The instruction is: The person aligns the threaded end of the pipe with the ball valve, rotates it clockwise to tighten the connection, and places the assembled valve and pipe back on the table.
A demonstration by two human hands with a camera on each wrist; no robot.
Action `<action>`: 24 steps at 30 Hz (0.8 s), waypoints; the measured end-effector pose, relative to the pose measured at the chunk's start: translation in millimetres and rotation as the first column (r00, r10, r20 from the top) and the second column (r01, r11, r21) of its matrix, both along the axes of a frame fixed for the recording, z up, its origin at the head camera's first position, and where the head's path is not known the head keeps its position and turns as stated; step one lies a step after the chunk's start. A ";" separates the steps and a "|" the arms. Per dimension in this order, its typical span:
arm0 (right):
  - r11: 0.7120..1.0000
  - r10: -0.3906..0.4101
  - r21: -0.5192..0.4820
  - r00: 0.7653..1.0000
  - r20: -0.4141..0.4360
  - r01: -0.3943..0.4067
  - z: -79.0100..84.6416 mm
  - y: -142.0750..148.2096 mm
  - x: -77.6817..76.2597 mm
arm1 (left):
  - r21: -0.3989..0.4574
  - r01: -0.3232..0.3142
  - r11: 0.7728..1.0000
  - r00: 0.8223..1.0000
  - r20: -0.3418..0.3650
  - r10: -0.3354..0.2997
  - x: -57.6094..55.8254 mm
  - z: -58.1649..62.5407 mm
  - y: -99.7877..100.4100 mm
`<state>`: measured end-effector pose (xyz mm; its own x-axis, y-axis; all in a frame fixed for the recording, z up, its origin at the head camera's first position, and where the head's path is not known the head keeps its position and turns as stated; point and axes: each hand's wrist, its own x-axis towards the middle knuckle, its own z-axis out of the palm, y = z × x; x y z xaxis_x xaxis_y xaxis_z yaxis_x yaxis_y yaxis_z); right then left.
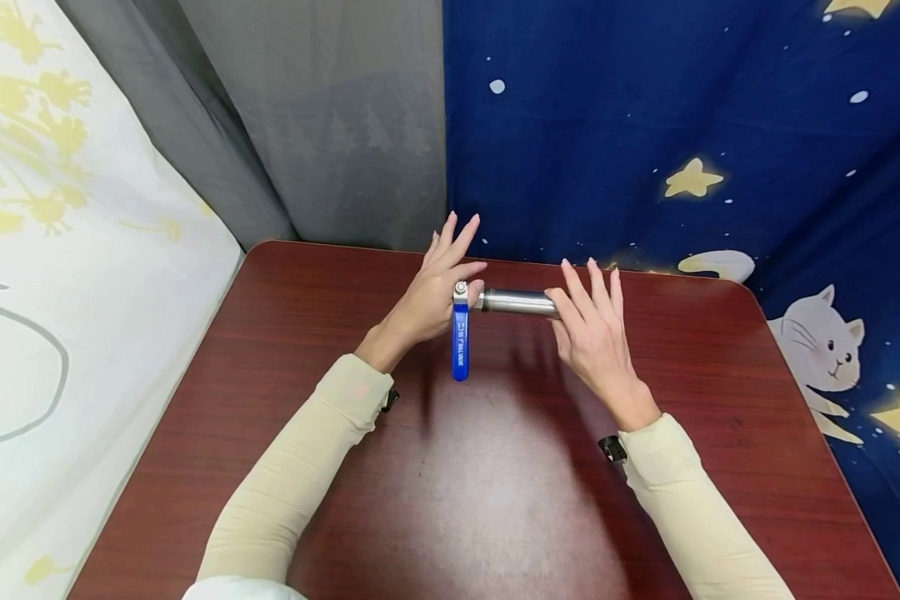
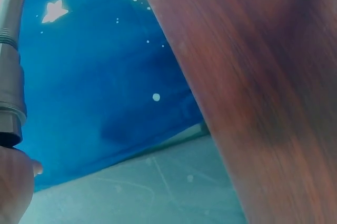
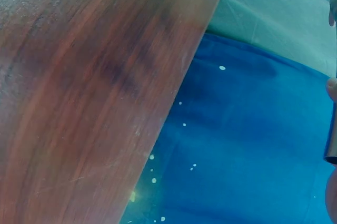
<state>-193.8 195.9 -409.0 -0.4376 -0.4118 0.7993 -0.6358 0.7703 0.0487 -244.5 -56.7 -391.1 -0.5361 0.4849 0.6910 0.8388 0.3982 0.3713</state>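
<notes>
A metal ball valve [image 1: 461, 292] with a blue lever handle [image 1: 460, 342] is joined to a steel pipe [image 1: 521, 302]; both are held above the table. The lever points toward the person and carries white lettering. My left hand [image 1: 431, 296] holds the valve body, its upper fingers stretched away. At the pipe's far right end, my right hand [image 1: 588, 333] pinches it, with other fingers raised. In the left wrist view the valve body [image 2: 10, 82] and threads show beside part of the left hand [image 2: 15, 187]. The right wrist view catches the pipe's open end [image 3: 330, 153].
A dark red-brown wooden table [image 1: 450, 500] lies under both arms. Behind it hang a grey curtain [image 1: 330, 125] and a blue curtain [image 1: 585, 150] with stars and a cat; a white patterned cloth [image 1: 82, 333] hangs at the left. Dark straps sit at both wrists.
</notes>
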 end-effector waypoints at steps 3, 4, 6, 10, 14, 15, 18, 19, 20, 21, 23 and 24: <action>1.000 0.008 -0.011 1.000 -0.006 -0.008 -1.3 -0.3 0.3 | 0.000 -0.003 1.000 1.000 0.003 0.003 -0.1 -0.7 0.0; 1.000 0.009 -0.013 1.000 -0.008 -0.009 -1.7 -0.4 0.4 | 0.007 -0.003 1.000 1.000 0.014 0.002 -0.3 -1.5 -0.1; 1.000 0.007 -0.013 1.000 -0.013 -0.007 -2.1 -0.7 0.5 | 0.019 -0.002 1.000 0.999 0.041 0.001 -0.6 -2.2 -0.3; 1.000 0.003 -0.009 1.000 -0.017 -0.003 -1.7 -1.0 0.4 | 0.042 0.005 0.999 0.996 0.091 -0.009 -1.3 -2.5 -0.6; 1.000 0.007 0.004 0.999 0.034 -0.008 -0.2 0.1 -0.2 | 0.040 0.015 0.999 0.997 0.070 -0.018 -1.3 -1.2 -0.4; 1.000 0.010 0.006 0.999 0.053 -0.010 0.2 0.6 -0.4 | 0.041 0.019 0.999 0.998 0.055 -0.021 -1.4 -1.1 -0.3; 0.999 0.014 0.028 0.993 0.120 -0.018 2.5 2.7 -1.9 | 0.041 0.023 0.999 0.999 0.038 -0.024 -1.8 -2.3 -0.2; 0.999 0.019 0.034 0.990 0.141 -0.024 3.6 3.4 -2.7 | 0.045 0.025 0.999 0.999 0.036 -0.026 -2.1 -3.2 -0.3; 0.998 0.020 0.050 0.987 0.160 -0.028 4.8 4.4 -3.5 | 0.045 0.025 0.999 0.999 0.032 -0.026 -2.5 -4.5 -0.4; 0.997 0.018 0.067 0.983 0.180 -0.031 6.2 5.3 -4.3 | 0.042 0.024 0.999 0.999 0.030 -0.025 -2.8 -6.1 -0.5; 0.994 0.013 0.102 0.977 0.214 -0.036 10.3 7.7 -5.7 | 0.040 0.024 0.999 1.000 0.019 -0.025 -3.2 -7.2 0.1; 0.993 0.012 0.113 0.974 0.227 -0.039 12.1 8.9 -6.3 | 0.043 0.025 0.999 1.000 0.009 -0.026 -3.5 -7.8 0.6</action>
<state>-200.2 204.8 -396.9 -0.5893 -0.5095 0.6270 -0.6602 0.7510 -0.0101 -248.0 -56.1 -398.9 -0.5304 0.4689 0.7063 0.8450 0.3603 0.3953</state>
